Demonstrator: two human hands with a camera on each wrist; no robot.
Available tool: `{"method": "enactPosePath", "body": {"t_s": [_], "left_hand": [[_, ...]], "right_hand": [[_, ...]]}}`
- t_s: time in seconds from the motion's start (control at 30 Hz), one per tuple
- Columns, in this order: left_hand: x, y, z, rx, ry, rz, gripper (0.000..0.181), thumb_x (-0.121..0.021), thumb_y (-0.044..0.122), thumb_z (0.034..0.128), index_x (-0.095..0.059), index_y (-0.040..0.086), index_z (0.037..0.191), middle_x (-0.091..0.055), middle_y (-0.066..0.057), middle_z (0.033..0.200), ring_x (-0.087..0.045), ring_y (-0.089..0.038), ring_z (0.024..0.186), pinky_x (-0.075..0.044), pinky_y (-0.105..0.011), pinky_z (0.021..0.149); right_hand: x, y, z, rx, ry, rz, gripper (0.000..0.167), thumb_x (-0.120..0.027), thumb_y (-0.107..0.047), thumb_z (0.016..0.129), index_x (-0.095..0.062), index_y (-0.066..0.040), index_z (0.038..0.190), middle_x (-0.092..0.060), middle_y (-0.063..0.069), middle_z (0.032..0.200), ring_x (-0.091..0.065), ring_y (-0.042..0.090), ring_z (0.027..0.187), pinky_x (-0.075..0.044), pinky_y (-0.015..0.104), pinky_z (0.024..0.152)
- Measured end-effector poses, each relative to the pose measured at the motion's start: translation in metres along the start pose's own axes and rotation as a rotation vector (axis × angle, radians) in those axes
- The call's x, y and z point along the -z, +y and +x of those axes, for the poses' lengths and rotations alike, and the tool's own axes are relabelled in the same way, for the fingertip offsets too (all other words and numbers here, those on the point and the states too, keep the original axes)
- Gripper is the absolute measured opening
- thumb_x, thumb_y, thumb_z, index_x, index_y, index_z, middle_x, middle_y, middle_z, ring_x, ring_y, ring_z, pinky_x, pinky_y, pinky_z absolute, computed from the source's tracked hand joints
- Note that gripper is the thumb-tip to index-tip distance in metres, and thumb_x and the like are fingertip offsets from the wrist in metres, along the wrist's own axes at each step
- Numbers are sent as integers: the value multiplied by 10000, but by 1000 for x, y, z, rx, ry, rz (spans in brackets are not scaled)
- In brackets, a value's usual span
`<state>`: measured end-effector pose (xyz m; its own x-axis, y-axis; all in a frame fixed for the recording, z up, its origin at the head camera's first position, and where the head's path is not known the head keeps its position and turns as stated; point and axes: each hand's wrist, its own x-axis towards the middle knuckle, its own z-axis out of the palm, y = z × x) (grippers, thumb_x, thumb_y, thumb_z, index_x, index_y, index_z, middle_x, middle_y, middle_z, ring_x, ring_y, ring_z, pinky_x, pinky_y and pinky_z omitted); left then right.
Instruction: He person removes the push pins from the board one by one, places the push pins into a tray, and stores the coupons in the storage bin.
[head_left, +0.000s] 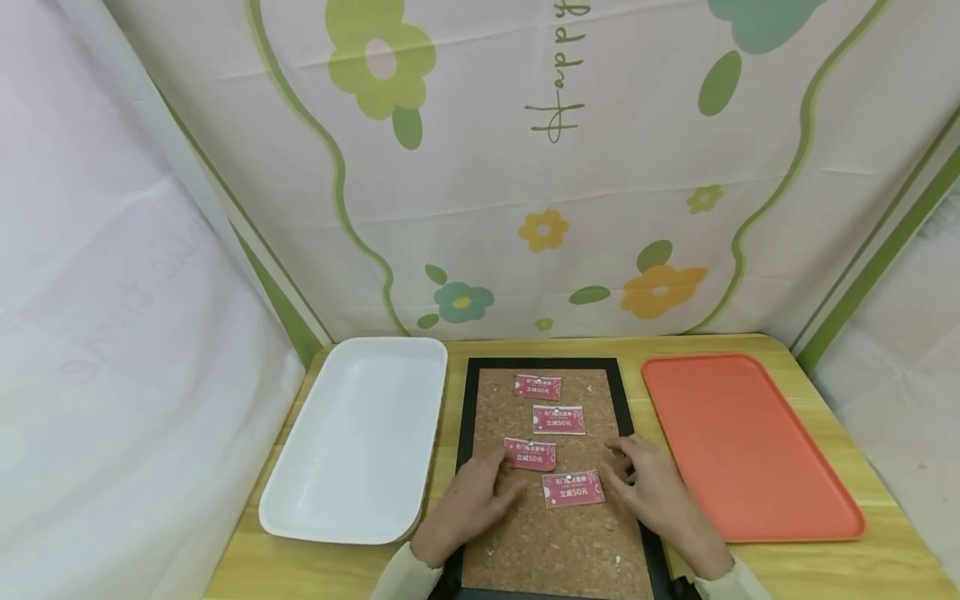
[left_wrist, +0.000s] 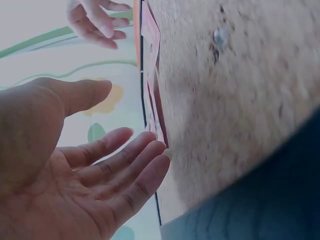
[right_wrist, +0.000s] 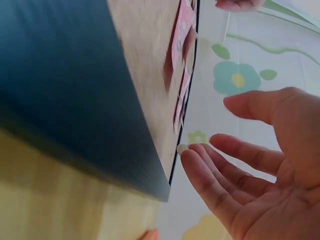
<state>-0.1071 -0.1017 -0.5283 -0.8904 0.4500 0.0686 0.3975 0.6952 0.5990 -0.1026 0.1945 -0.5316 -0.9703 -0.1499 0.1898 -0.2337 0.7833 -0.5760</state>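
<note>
Several pink coupon cards lie on a black-framed cork board [head_left: 555, 542]. My left hand [head_left: 468, 502] is over the board's left side, its fingertips at the left end of the third card [head_left: 531, 455]. My right hand [head_left: 655, 490] is at the right side, beside the lowest card [head_left: 573, 490]. Higher up are the top card [head_left: 537, 387] and the second card [head_left: 558, 420]. In the left wrist view the left hand [left_wrist: 100, 170] has loosely extended fingers and holds nothing. The right wrist view shows the right hand [right_wrist: 260, 165] likewise relaxed, thumb apart from the fingers.
A white tray [head_left: 360, 442] stands left of the board and an orange tray [head_left: 750, 450] lies to its right, both on the wooden table [head_left: 885, 517]. Behind the table hangs a flowered cloth [head_left: 465, 183]. A small clear pin [left_wrist: 220, 36] is in the cork.
</note>
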Motion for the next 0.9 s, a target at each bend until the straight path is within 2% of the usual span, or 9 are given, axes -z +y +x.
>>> {"method": "enactPosePath", "body": {"t_s": [0.17,0.3,0.4,0.53,0.73,0.9], "left_hand": [[-4,-1,0,35,-23,-95,279,-705,340,1005,-634,95,1118,-698,-17,984,-587,-6,787,-504,-181,685],[-9,0,1,53,-38,-119,248,-712,323,1002,-641,103,1091,-679,13,941,-547,24,745,-495,-170,668],[-12,3,1,41,-35,-119,245,-711,327,1003,-657,100,1079,-698,-4,963,-585,12,779,-519,-171,689],[-15,6,2,18,-33,-129,268,-716,328,1000,-675,80,1092,-723,-46,1011,-653,-30,857,-562,-185,737],[-20,10,3,4,-32,-139,281,-751,304,975,-677,77,1124,-732,-48,1033,-671,-26,883,-564,-162,755],[-23,14,6,-1,-27,-173,274,-770,263,962,-680,78,1144,-738,-60,1057,-693,-67,914,-579,-184,781]], "right_hand": [[-9,-2,1,-27,-4,31,224,-832,-124,878,-746,-43,1068,-643,-30,850,-566,-17,710,-526,174,600],[-12,-6,3,-54,-43,44,177,-828,-108,880,-748,-65,1032,-639,-46,826,-554,-23,678,-514,179,600],[-13,-9,4,-66,-79,66,138,-826,-84,874,-748,-70,987,-639,-51,801,-544,-20,658,-510,183,594],[-17,-11,4,-51,-101,96,100,-823,-62,868,-745,-80,927,-642,-68,761,-543,-35,645,-515,177,592],[-23,-11,2,8,-94,122,132,-835,-63,857,-718,-122,835,-636,-60,765,-543,-56,654,-526,177,588],[-26,-14,2,33,-112,126,115,-836,-75,857,-728,-110,838,-649,-43,778,-553,-61,661,-522,175,590]]}}
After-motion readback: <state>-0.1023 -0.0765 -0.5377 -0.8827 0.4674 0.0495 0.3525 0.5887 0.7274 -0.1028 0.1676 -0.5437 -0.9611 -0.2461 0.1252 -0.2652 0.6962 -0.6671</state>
